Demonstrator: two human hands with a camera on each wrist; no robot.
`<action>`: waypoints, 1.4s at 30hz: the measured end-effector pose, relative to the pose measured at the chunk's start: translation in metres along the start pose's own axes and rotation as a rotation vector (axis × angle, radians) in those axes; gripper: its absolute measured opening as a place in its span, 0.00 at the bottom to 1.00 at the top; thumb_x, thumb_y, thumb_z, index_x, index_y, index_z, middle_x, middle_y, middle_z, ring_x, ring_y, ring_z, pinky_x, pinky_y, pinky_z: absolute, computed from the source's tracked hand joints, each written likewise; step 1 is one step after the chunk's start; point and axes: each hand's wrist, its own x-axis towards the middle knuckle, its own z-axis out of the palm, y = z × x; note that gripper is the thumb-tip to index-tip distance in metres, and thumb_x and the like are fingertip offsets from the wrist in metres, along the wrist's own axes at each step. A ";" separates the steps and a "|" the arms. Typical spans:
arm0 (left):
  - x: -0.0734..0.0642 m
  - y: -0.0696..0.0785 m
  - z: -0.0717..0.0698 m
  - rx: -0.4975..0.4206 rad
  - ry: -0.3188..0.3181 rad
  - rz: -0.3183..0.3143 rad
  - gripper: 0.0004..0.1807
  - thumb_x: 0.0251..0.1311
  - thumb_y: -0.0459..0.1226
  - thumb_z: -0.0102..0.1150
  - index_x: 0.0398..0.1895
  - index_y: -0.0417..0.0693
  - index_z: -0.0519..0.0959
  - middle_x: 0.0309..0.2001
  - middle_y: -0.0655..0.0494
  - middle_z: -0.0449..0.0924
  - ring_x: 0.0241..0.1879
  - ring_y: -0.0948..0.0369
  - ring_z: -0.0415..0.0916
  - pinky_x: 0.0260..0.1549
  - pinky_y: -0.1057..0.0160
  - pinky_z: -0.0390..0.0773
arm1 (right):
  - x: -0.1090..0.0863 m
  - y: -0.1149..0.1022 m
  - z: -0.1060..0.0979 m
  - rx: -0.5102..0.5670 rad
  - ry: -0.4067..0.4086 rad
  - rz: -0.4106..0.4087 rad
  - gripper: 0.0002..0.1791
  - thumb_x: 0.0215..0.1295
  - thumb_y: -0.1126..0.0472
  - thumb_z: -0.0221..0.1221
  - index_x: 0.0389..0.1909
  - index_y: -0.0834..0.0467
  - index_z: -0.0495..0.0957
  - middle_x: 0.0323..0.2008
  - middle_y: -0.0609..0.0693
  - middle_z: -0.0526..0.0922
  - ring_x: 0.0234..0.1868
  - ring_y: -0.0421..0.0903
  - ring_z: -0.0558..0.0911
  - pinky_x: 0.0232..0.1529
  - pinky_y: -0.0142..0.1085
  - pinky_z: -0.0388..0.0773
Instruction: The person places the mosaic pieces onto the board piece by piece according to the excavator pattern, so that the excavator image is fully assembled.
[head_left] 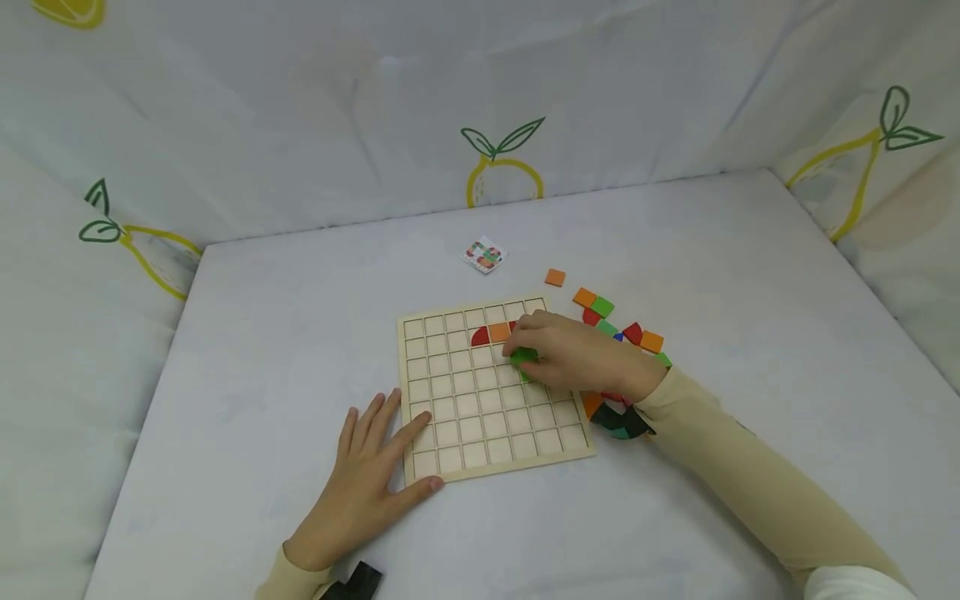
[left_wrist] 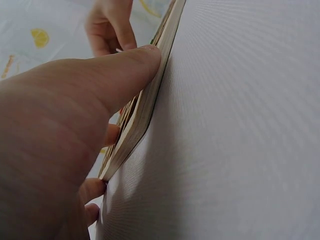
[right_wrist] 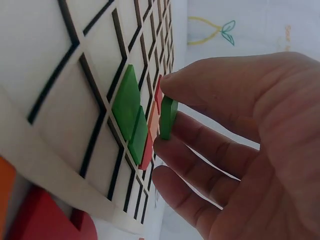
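Item: my left hand (head_left: 363, 487), fingers spread, on the grid board (head_left: 468, 405) at 8 o'clock; my right hand (head_left: 573, 350), pinching one green tile (right_wrist: 167, 119), seemingly just above the board, towards 1 o'clock; loose tiles (head_left: 652, 342), desk (head_left: 270, 350), 2 o'clock

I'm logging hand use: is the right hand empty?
No, in the right wrist view the right hand pinches a green piece over the gridded board.
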 end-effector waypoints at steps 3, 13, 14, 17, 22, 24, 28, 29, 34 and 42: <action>-0.001 0.000 0.000 0.001 0.000 -0.003 0.43 0.58 0.61 0.66 0.76 0.63 0.66 0.82 0.47 0.47 0.81 0.44 0.42 0.78 0.41 0.33 | 0.001 -0.001 0.004 -0.019 -0.014 -0.005 0.09 0.67 0.62 0.64 0.47 0.52 0.85 0.45 0.44 0.82 0.48 0.44 0.76 0.52 0.38 0.80; -0.001 0.000 0.000 0.011 0.008 0.004 0.43 0.58 0.62 0.65 0.76 0.64 0.65 0.82 0.47 0.47 0.81 0.44 0.42 0.78 0.43 0.32 | 0.001 -0.004 0.012 -0.028 -0.020 -0.068 0.09 0.67 0.61 0.64 0.46 0.52 0.85 0.46 0.45 0.83 0.49 0.46 0.78 0.59 0.44 0.78; -0.001 0.000 0.000 0.012 0.008 0.005 0.43 0.58 0.62 0.65 0.76 0.64 0.65 0.82 0.47 0.47 0.81 0.44 0.42 0.78 0.43 0.32 | 0.001 -0.004 0.013 -0.028 -0.022 -0.075 0.09 0.67 0.61 0.64 0.47 0.52 0.84 0.46 0.45 0.83 0.51 0.46 0.79 0.62 0.45 0.77; -0.001 0.000 0.000 0.014 0.011 0.006 0.43 0.58 0.62 0.65 0.76 0.64 0.65 0.82 0.47 0.47 0.81 0.44 0.42 0.78 0.43 0.32 | 0.002 -0.004 0.016 -0.033 -0.022 -0.096 0.10 0.68 0.61 0.65 0.48 0.53 0.84 0.47 0.44 0.83 0.53 0.47 0.79 0.68 0.48 0.74; 0.000 0.001 0.000 0.012 0.008 0.005 0.43 0.58 0.63 0.65 0.76 0.64 0.65 0.82 0.47 0.47 0.81 0.44 0.42 0.78 0.42 0.32 | 0.001 -0.006 0.017 -0.053 -0.027 -0.113 0.11 0.68 0.61 0.65 0.50 0.54 0.84 0.48 0.45 0.82 0.54 0.47 0.79 0.67 0.46 0.75; 0.000 0.001 0.000 0.010 0.007 0.004 0.43 0.57 0.62 0.65 0.76 0.63 0.66 0.82 0.47 0.47 0.81 0.44 0.42 0.78 0.41 0.33 | 0.001 -0.008 0.017 -0.068 -0.029 -0.109 0.12 0.68 0.61 0.65 0.50 0.55 0.84 0.48 0.45 0.82 0.54 0.47 0.79 0.69 0.46 0.74; 0.000 0.001 0.000 0.011 0.005 0.001 0.43 0.57 0.62 0.65 0.76 0.63 0.66 0.82 0.47 0.47 0.81 0.44 0.42 0.77 0.40 0.34 | 0.000 -0.010 0.016 -0.088 -0.033 -0.095 0.12 0.68 0.60 0.66 0.51 0.54 0.84 0.48 0.45 0.82 0.55 0.47 0.79 0.73 0.48 0.70; 0.000 0.001 0.000 0.011 0.004 0.000 0.43 0.57 0.62 0.65 0.76 0.63 0.65 0.82 0.47 0.47 0.81 0.44 0.42 0.77 0.40 0.34 | 0.000 -0.010 0.016 -0.092 -0.034 -0.092 0.13 0.67 0.59 0.66 0.51 0.54 0.84 0.49 0.45 0.82 0.55 0.47 0.79 0.72 0.47 0.71; 0.000 0.001 0.000 0.004 0.003 -0.007 0.44 0.57 0.63 0.65 0.76 0.64 0.65 0.83 0.48 0.46 0.81 0.44 0.42 0.77 0.41 0.34 | 0.000 -0.011 0.017 -0.106 -0.028 -0.103 0.13 0.67 0.58 0.66 0.51 0.53 0.83 0.50 0.44 0.82 0.52 0.46 0.79 0.61 0.43 0.77; 0.000 -0.001 0.001 0.006 -0.002 -0.013 0.44 0.58 0.63 0.64 0.76 0.65 0.64 0.83 0.49 0.44 0.81 0.45 0.41 0.78 0.43 0.32 | 0.000 -0.012 0.017 -0.109 -0.025 -0.104 0.14 0.66 0.57 0.67 0.51 0.53 0.83 0.50 0.44 0.82 0.50 0.45 0.79 0.59 0.41 0.76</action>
